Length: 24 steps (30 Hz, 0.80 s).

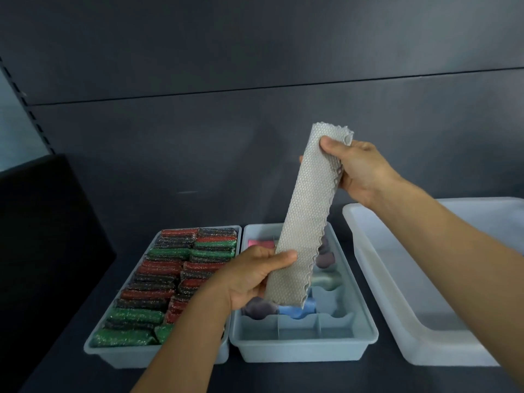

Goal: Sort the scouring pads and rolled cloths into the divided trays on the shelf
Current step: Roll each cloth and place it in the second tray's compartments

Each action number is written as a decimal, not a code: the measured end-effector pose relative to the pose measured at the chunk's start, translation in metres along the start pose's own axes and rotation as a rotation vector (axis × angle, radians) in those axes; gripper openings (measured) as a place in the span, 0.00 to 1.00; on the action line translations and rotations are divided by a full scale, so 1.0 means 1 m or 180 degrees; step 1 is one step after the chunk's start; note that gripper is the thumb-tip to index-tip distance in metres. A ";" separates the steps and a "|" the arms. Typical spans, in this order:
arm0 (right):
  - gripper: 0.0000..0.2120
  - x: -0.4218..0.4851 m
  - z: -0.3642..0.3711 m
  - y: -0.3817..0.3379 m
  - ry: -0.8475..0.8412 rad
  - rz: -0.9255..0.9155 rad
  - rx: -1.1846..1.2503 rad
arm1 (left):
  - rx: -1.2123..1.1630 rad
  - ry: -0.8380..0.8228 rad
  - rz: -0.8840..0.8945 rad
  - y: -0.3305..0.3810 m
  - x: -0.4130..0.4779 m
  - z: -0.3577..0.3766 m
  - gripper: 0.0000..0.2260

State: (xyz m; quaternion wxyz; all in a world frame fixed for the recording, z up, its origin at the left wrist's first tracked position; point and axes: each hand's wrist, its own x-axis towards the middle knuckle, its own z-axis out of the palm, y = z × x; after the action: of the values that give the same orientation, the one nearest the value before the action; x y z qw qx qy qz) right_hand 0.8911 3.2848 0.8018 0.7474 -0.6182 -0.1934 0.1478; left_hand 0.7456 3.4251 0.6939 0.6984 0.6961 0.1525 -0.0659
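The person is holding a grey cloth (pixel 306 217), folded into a long flat strip, above the middle tray (pixel 297 353) at the centre of the frame. Its long axis is running steeply, from lower centre up towards the upper right, so the top end is leaning slightly right of the bottom end. The wavy edge is facing right.

The left hand (pixel 255 276) is gripping the lower end, with its fingers (pixel 283 255) wrapped round the strip. The right hand (pixel 360 168) is pinching the upper end, thumb in front and the other fingers mostly hidden behind the cloth.

On the shelf (pixel 56 350), the left tray (pixel 119 355) is holding rows of red, green and black pads (pixel 158 279), partly covered by the left forearm. In the middle tray, rolled cloths (pixel 295 309) are showing only in part behind the strip and hand, so their count is hard to make out. A pale tray (pixel 397 302) at the right is being cut off by the frame edge and the right arm.
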 end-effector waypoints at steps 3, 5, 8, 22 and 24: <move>0.13 -0.008 0.001 0.015 -0.0169 -0.0323 -0.0146 | -0.0341 -0.0141 -0.0138 -0.001 0.003 0.002 0.23; 0.16 -0.021 0.005 0.029 -0.0441 -0.0551 -0.0389 | -0.0634 -0.0188 -0.0205 0.002 0.004 0.006 0.21; 0.16 -0.040 0.008 0.051 -0.0830 -0.0843 -0.0972 | -0.1100 -0.0276 -0.0235 0.005 0.009 0.010 0.27; 0.25 -0.050 -0.006 0.086 -0.1745 -0.2042 -0.3029 | -0.2317 -0.0255 -0.0054 0.008 0.021 0.002 0.43; 0.12 -0.049 -0.003 0.083 -0.1261 -0.1722 -0.2159 | -0.1896 -0.0049 0.0070 0.004 0.020 0.002 0.43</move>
State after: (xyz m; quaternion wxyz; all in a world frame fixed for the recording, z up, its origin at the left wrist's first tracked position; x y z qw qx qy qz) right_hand 0.8510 3.2753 0.7146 0.4638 -0.7147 -0.5234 -0.0086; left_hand 0.7662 3.4261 0.6913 0.8738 0.4616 0.1522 -0.0160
